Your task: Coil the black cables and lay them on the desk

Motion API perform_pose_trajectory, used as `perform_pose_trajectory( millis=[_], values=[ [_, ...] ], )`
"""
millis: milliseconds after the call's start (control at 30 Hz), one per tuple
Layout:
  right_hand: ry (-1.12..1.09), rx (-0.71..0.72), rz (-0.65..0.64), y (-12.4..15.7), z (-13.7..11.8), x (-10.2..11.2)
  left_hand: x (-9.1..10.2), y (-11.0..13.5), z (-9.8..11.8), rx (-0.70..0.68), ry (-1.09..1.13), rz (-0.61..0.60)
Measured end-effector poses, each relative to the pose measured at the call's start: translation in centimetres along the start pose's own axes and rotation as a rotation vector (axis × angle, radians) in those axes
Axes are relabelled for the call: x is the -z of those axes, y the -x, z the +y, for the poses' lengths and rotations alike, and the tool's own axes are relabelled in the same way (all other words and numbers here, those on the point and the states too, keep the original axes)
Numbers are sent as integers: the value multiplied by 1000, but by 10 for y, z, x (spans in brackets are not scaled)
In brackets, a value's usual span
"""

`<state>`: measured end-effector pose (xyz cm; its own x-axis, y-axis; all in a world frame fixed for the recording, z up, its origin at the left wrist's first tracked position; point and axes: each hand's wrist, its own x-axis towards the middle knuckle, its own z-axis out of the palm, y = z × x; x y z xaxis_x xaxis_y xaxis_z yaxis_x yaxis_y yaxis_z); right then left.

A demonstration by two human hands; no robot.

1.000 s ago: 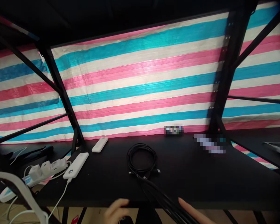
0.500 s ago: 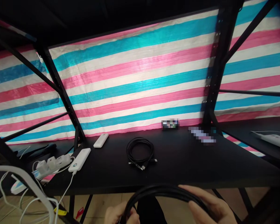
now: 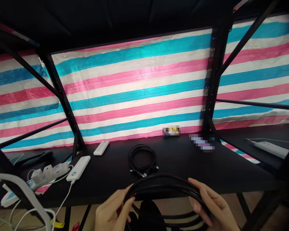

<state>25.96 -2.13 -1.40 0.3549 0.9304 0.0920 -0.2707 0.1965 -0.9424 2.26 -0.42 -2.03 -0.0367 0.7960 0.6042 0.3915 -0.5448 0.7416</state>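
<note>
Between my two hands is a coiled black cable point(image 3: 163, 177), its loops hanging in front of the shelf edge. My left hand point(image 3: 115, 208) grips the left side of the coil, thumb and fingers wrapped round the strands. On the opposite side my right hand point(image 3: 213, 205) holds the loops, thumb behind and fingers curled over them. Just beyond, a second coiled black cable point(image 3: 142, 158) lies flat on the black shelf point(image 3: 183, 160), its plug ends facing me.
Two white power banks stand left on the shelf: one point(image 3: 78, 168) with a cable plugged in, another point(image 3: 101, 148) farther back. A white power strip point(image 3: 48, 175) with plugs sits beyond the left post. Blurred small items point(image 3: 201, 142) lie at the back right. A striped tarp point(image 3: 135, 89) hangs behind.
Both hands have risen with the cable coil, so more of its loops and of my hands show. The view has shifted slightly.
</note>
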Motion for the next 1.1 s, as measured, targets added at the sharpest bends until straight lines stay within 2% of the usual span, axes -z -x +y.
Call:
perform_pose_trajectory(
  millis=[100, 233, 433, 600, 700, 833, 1000, 1100],
  values=[
    [-8, 53, 17, -2, -2, -1, 8, -13, 2, -36, 13, -35],
    [53, 99, 26, -2, -5, 3, 13, -22, 6, -75, -20, 58],
    [181, 90, -69, 1, -5, -1, 22, -25, 9, 58, -61, 249],
    [241, 245, -79, 11, -4, -16, 20, -35, 12, 107, 39, 61],
    [343, 326, -116, 19, -5, -19, 14, -40, 15, 73, 80, 49],
    [464, 546, 62, 21, -6, -16, 11, -45, 17, 90, 171, 43],
    [578, 869, 147, 16, -10, -10, 13, -51, 22, 151, 199, 20],
    [685, 918, 275, 18, -12, -9, 14, -53, 25, 190, 174, 36]
  ],
)
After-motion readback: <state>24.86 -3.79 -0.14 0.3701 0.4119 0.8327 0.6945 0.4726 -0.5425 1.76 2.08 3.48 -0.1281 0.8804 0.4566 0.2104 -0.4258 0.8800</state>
